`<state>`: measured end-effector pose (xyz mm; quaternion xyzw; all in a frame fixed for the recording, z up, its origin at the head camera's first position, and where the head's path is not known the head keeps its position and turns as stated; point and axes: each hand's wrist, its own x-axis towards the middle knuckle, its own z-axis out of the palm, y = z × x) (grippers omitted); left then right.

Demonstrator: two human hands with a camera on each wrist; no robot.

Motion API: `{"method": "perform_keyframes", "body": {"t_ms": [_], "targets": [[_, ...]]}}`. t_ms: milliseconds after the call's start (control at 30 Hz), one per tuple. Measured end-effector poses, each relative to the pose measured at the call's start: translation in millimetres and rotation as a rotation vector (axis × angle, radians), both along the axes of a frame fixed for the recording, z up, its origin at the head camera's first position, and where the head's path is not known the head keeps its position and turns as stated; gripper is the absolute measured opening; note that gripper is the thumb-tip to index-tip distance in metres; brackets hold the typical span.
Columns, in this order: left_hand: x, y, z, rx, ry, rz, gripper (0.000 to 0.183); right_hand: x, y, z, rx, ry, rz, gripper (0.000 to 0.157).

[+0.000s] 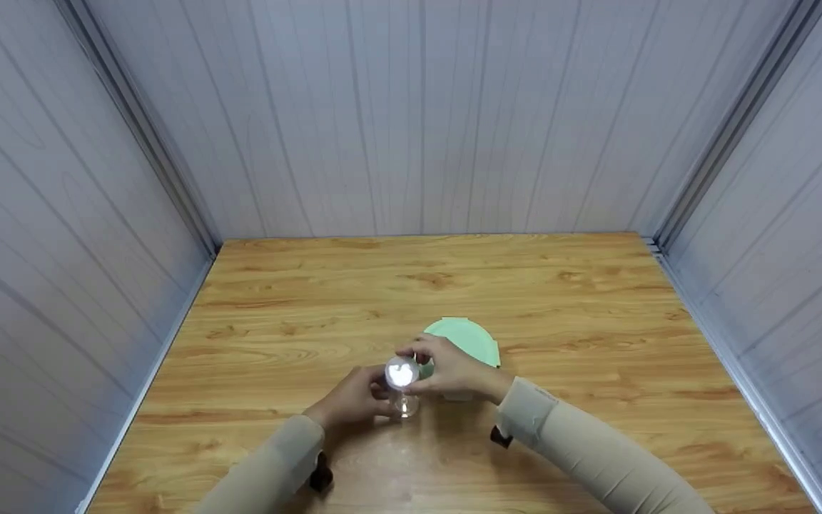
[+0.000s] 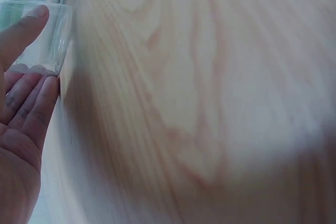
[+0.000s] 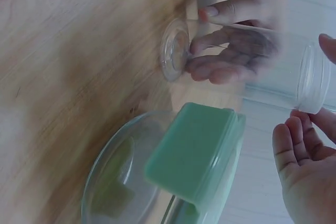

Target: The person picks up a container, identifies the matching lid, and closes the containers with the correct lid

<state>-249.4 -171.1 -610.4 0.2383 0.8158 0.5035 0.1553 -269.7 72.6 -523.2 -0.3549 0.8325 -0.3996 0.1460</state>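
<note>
A clear cylindrical jar (image 3: 286, 72) stands upright between both hands, a pale see-through lid (image 1: 402, 373) at its top. The left hand (image 1: 355, 396) grips the jar low on its side; in the left wrist view the thumb lies across the clear wall and the fingers (image 2: 39, 103) curl round it near the base. The right hand (image 1: 450, 365) has thumb and fingers at opposite sides of the lid, pinching its rim. In the right wrist view, its fingertips (image 3: 296, 124) touch the lid's edge.
Right beside the jar are a pale green box (image 3: 189, 150) and a round glass bowl (image 3: 113, 150). A round mint-green lid (image 1: 468, 339) shows behind the right hand. The wood-grain table (image 1: 275, 300) is bounded by pale panel walls (image 1: 411, 121) at the back and sides.
</note>
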Motion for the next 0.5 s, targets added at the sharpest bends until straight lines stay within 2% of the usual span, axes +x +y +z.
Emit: {"method": "perform_keyframes", "body": {"t_ms": [233, 500], "targets": [[2.4, 3.2, 0.4, 0.027, 0.002, 0.004, 0.049, 4.5, -1.2, -6.1, -0.074, -0.022, -0.071, 0.050], [2.0, 3.6, -1.6, 0.022, 0.028, 0.015, 0.048, 9.5, -3.5, -9.1, -0.100, -0.021, -0.114, 0.045]]}}
